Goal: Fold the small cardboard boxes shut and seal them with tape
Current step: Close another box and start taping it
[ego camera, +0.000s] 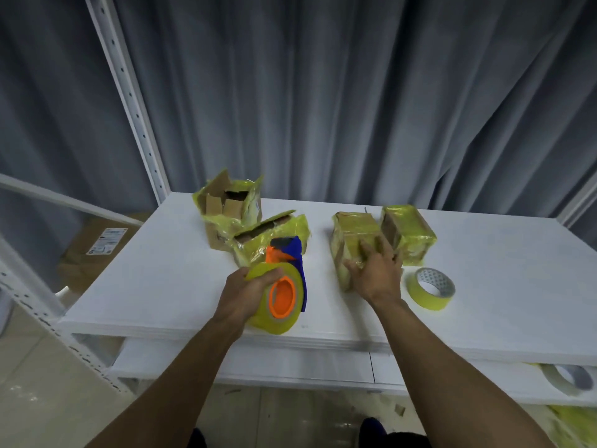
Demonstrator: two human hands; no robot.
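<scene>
1. The table (pixel 161 270) is a flat, matt white slab, with a second white board on a shelf just beneath it.
2. Four small cardboard boxes stand towards its far edge, all brown card wrapped in glossy, crinkled yellow-green tape.
3. The open box (pixel 226 205) at far left has its flaps up and its dark inside showing.
4. The half-shut box (pixel 269 232) sits just beside it, its top flaps gaping along a slit.
5. The sealed box (pixel 352 234) is a taped block right of centre, and the far sealed box (pixel 408 232) stands just beside it.
6. The left hand (pixel 248 286) grips the tape dispenser (pixel 284 295): a thick translucent yellow roll on a round orange hub in a blue plastic frame. Its fingers (pixel 268 274) are curled together over the top of the roll, which is held over the near part of the table, in front of the half-shut box.
7. The right hand (pixel 378 273) lies on the near end of the sealed box, its fingers (pixel 386 250) fairly straight and spread apart on the taped surface, the thumb splayed left. Motion blur hides any finer detail of the contact.
8. A loose tape roll (pixel 431 287), yellow with a printed card core, lies flat near the right wrist.
9. A paler roll (pixel 568 379) rests on the lower shelf at right.
10. Behind hangs a pleated grey curtain (pixel 323 92); a white perforated metal upright (pixel 129 92) rises at left.
</scene>
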